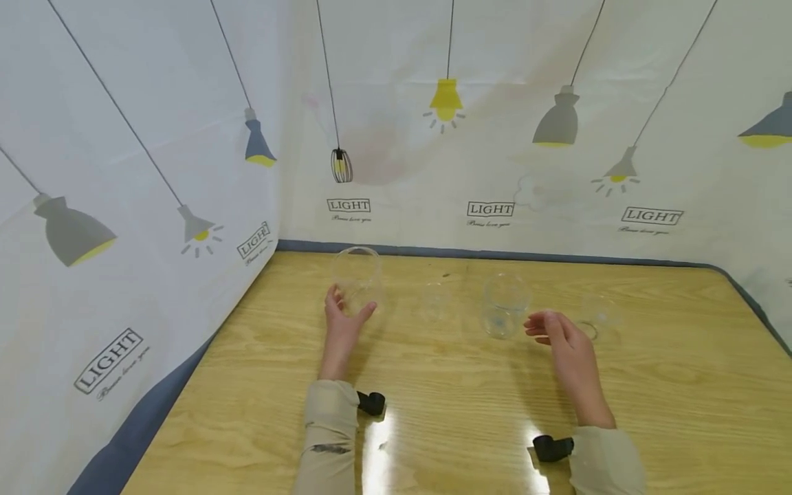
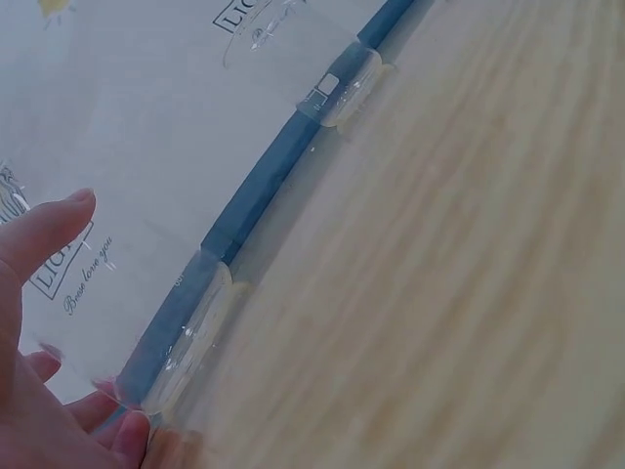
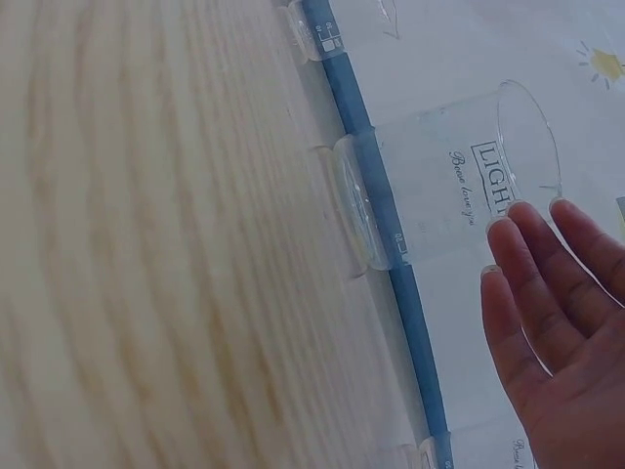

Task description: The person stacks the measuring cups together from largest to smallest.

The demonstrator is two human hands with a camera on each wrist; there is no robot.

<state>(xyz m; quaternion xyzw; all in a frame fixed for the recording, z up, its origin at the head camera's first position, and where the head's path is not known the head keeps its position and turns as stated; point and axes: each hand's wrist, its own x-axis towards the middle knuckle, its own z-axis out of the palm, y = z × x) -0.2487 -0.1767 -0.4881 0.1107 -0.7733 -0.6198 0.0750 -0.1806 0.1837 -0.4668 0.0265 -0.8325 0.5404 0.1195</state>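
Observation:
A large clear beaker (image 1: 359,269) stands at the left end of a row near the back of the wooden table. My left hand (image 1: 346,317) holds it low down, thumb on the right side and fingers on the left. In the left wrist view the fingers (image 2: 105,410) lie by the base of the beaker (image 2: 186,342). My right hand (image 1: 566,344) hovers just right of a medium clear beaker (image 1: 505,306), fingers loosely extended and apart. In the right wrist view that hand (image 3: 566,322) has nothing in its grasp, and a marked beaker (image 3: 430,186) stands beyond the fingertips.
Between the two larger beakers stands a small clear beaker (image 1: 435,302). Another small clear vessel (image 1: 600,313) is right of my right hand, faint against the wood. A white cloth (image 1: 408,206) with lamp prints rises along the table's back and left edges.

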